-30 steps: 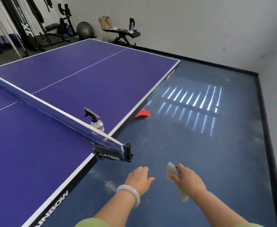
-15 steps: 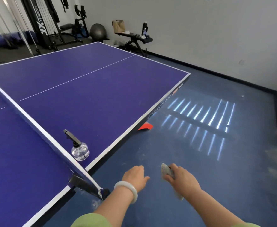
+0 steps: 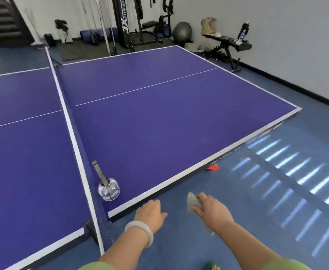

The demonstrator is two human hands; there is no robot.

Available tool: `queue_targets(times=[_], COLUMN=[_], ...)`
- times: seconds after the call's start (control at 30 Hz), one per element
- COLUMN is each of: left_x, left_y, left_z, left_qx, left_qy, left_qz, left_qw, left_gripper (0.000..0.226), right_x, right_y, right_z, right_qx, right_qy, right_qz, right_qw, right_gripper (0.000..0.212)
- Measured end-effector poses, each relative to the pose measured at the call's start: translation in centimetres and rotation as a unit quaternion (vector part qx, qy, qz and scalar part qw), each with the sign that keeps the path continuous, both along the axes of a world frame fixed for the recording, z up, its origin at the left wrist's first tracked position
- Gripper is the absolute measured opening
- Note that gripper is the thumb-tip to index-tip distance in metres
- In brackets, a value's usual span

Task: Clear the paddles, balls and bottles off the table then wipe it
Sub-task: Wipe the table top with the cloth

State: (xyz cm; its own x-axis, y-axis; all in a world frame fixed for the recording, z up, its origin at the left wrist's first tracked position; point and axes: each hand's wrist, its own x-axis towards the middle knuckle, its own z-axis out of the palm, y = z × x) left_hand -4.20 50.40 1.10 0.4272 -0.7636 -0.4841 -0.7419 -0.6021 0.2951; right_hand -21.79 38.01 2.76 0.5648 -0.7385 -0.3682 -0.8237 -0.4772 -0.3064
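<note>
The purple counter (image 3: pixel 159 117) fills our view, its net (image 3: pixel 70 121) running across it. Beside the net, near the edge closest to us, stands our clear spray bottle (image 3: pixel 109 189). Over the floor, our left hand (image 3: pixel 150 214) hangs loosely curled and empty; our right hand (image 3: pixel 212 210) clasps a grey cloth (image 3: pixel 192 200).

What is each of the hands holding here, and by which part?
The right hand grips a grey cloth, bunched in its fingers, with one end sticking out past the thumb. The left hand holds nothing.
</note>
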Motion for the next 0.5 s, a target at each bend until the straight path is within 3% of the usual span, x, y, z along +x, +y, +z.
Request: queue_targets(times=[0.23, 0.5], left_x=[0.1, 0.7], left_y=[-1.3, 0.0], left_z=[0.1, 0.5], left_qx=[-0.008, -0.030], left_qy=[-0.017, -0.019], left_qz=[0.188, 0.403], left_qw=[0.982, 0.915], left_gripper=[0.044, 0.051], right_x=[5.3, 11.8], right_y=[-8.0, -10.0], right_z=[-0.1, -0.1], right_qx=[-0.025, -0.015], right_qy=[-0.001, -0.004], right_qz=[0.171, 0.303], right_qw=[0.985, 0.953], right_gripper=[0.030, 0.033])
